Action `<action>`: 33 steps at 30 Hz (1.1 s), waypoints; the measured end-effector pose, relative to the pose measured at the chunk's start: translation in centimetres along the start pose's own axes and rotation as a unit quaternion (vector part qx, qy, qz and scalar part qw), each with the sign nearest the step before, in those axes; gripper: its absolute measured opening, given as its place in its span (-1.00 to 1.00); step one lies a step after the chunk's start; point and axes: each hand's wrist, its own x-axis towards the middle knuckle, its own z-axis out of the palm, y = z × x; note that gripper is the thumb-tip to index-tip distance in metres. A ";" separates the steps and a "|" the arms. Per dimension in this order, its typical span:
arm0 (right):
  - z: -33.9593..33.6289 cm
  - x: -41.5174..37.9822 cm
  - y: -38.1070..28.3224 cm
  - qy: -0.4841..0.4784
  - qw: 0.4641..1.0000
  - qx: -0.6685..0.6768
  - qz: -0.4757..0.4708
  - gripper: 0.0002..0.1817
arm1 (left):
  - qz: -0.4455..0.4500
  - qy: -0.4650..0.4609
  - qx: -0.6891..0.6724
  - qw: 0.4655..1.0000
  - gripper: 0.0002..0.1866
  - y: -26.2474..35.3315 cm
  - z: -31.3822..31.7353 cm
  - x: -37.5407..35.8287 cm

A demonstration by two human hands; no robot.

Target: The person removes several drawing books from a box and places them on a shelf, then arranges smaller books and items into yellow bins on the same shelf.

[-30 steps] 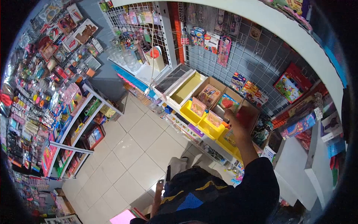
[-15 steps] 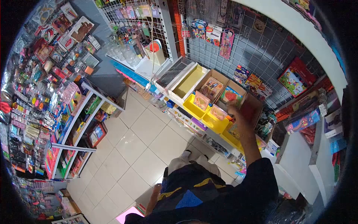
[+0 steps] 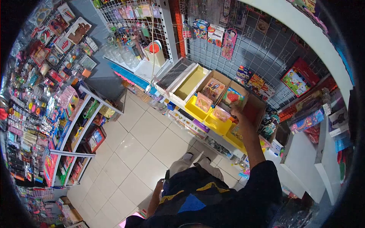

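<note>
My right hand (image 3: 238, 113) reaches over the display counter, at the near edge of a cardboard box with a green and red packet (image 3: 232, 96). Its fingertips are too small and dark to tell whether they hold anything. Just left of it, pink packets (image 3: 220, 113) lie in a yellow bin (image 3: 217, 124). Another yellow bin (image 3: 197, 110) holds a similar packet. Low beside my body hangs my left hand (image 3: 159, 186), with a small dark object with a bright spot at it; its fingers are not clear.
A white-framed shelf (image 3: 72, 152) with books stands on the left, before a wall of small packaged goods. A wire grid (image 3: 213, 57) rises behind the counter. White panels (image 3: 304, 163) stand at the right. Tiled floor (image 3: 148, 140) lies between the shelf and counter.
The view has shifted slightly. My right hand stays over the boxes, a little nearer the green and red packet. More of my left hand now shows beside my body.
</note>
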 end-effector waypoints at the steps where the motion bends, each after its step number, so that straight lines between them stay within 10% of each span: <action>1: -0.4 1.0 1.2 -0.048 0.999 -0.008 -0.022 -0.51 | 0.002 -0.003 0.002 1.000 -0.59 0.2 -0.2 0.2; 5: -7.1 -1.4 -2.0 -0.163 0.983 0.087 0.014 -0.46 | 0.003 -0.016 0.013 1.000 -0.58 0.6 -1.2 1.1; 8: -13.7 -5.5 -6.0 -0.121 0.987 0.105 -0.004 -0.51 | 0.000 -0.027 0.021 0.999 -0.58 0.9 -1.6 2.1; 12: -2.1 -1.9 -1.6 0.008 0.979 0.185 0.080 -0.68 | 0.004 -0.036 0.031 0.999 -0.58 2.1 -2.0 2.8; 24: -19.6 -7.2 -8.5 0.131 0.945 0.233 0.189 -0.63 | 0.028 -0.057 0.037 0.997 -0.58 3.8 -2.0 5.3; 26: -18.8 -6.5 -8.0 0.106 0.880 0.391 0.248 -0.60 | 0.025 -0.057 0.032 0.998 -0.58 3.4 -1.8 5.3; 29: -12.3 -4.7 -3.9 0.071 0.640 0.742 0.187 -0.58 | 0.019 -0.058 0.029 0.998 -0.58 3.1 -1.5 5.3; 33: -7.2 -3.1 -4.7 0.090 0.451 0.884 0.082 -0.57 | 0.009 -0.053 0.020 0.998 -0.58 2.4 -1.5 5.2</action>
